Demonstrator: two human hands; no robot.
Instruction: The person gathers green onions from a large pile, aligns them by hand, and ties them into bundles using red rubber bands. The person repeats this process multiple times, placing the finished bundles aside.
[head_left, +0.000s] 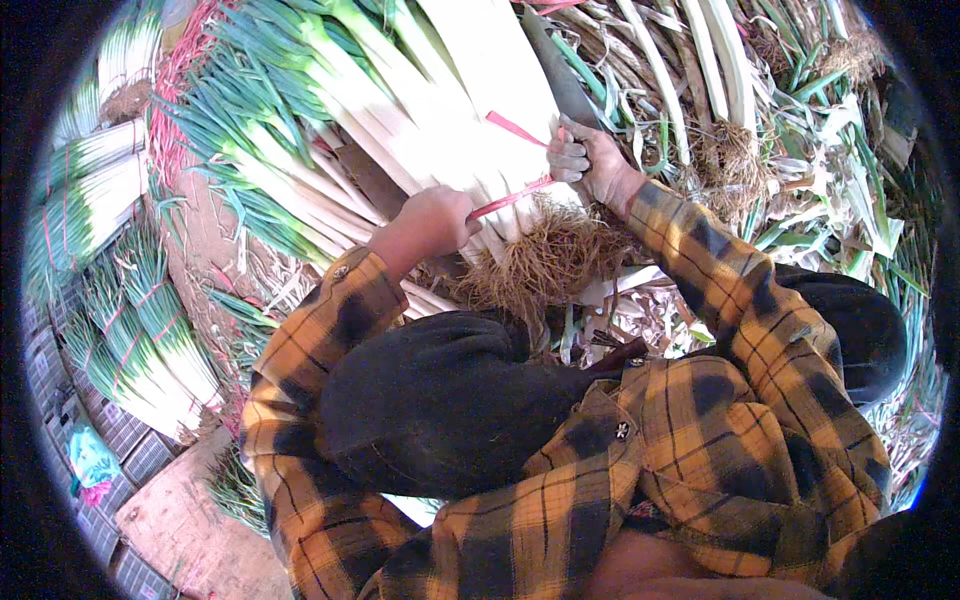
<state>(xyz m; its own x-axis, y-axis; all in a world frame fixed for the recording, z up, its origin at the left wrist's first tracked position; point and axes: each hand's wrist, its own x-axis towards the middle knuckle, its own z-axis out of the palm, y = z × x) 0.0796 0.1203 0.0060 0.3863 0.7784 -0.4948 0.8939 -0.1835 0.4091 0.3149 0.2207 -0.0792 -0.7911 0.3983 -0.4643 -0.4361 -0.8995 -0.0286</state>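
A thick bundle of long white-stemmed green onions (480, 97) lies before me, its brown roots (544, 251) towards my knees. Pink-red plastic twine (514, 199) runs across the stems near the root end. My left hand (439, 221) is closed on one end of it, left of the bundle. At the bundle's right side, my right hand (589, 157) pinches the twine between bent fingers, and a loose piece sticks out to the upper left. A wide metal blade (559, 71) lies just beyond the right hand; its handle is not visible.
Loose green onions (292, 187) lie to the left, beside a heap of pink twine (176, 112). Tied bundles (150, 337) rest further left, near grey crates (135, 442) and a board (202, 517). Untrimmed stalks with roots (724, 165) and peeled leaf scraps (847, 195) cover the right.
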